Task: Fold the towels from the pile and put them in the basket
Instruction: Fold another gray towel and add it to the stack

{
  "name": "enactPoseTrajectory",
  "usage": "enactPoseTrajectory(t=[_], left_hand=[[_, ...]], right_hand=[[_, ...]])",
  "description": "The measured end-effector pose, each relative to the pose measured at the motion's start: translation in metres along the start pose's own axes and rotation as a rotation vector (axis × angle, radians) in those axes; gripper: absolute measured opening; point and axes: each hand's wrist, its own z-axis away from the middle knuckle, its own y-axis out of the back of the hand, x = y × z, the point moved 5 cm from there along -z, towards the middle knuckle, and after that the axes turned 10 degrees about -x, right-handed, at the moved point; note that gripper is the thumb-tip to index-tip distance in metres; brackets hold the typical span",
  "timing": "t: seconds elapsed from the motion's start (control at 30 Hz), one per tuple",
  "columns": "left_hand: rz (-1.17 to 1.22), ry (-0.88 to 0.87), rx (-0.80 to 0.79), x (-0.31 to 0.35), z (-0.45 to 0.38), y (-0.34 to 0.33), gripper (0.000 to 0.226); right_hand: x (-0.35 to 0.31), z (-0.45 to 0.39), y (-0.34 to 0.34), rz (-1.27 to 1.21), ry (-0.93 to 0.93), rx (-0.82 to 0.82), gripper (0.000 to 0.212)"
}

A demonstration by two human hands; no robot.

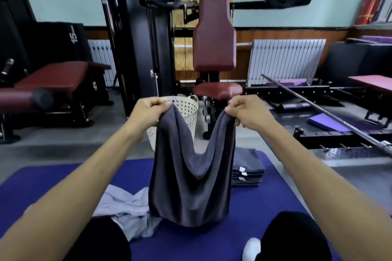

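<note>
Above the mat (53, 178), both hands (146, 112) (247, 112) pinch towel (191, 186) corners.

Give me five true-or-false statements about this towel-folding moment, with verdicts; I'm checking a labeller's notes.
1. Both hands hold the dark grey towel up by its top edge. True: the left hand and right hand each pinch a corner.
2. The white basket lies tipped on its side. False: it stands upright beyond the towel.
3. A stack of folded dark towels sits on the blue mat. True.
4. The held towel is stretched taut. False: it sags in the middle.
5. The light grey cloth is folded neatly. False: it lies crumpled on the mat.
</note>
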Motion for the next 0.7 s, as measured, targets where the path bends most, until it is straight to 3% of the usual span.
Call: enactPoseTrajectory(t=[0.4, 0.6, 0.7], left_hand=[[0.065, 0.696, -0.039, -0.316, 0.043, -0.046, 0.015], [-0.129, 0.807, -0.12, -0.429, -0.007, -0.052, 0.005], [-0.24, 0.801, -0.157, -0.479, -0.044, -0.051, 0.014]], right_hand=[[0.226, -0.012, -0.206, -0.008, -0.411, -0.387, 0.029], [0.29, -0.077, -0.285, 0.04, -0.471, -0.504, 0.022], [0.316, -0.111, -0.329, 0.069, -0.469, -0.524, 0.021]])
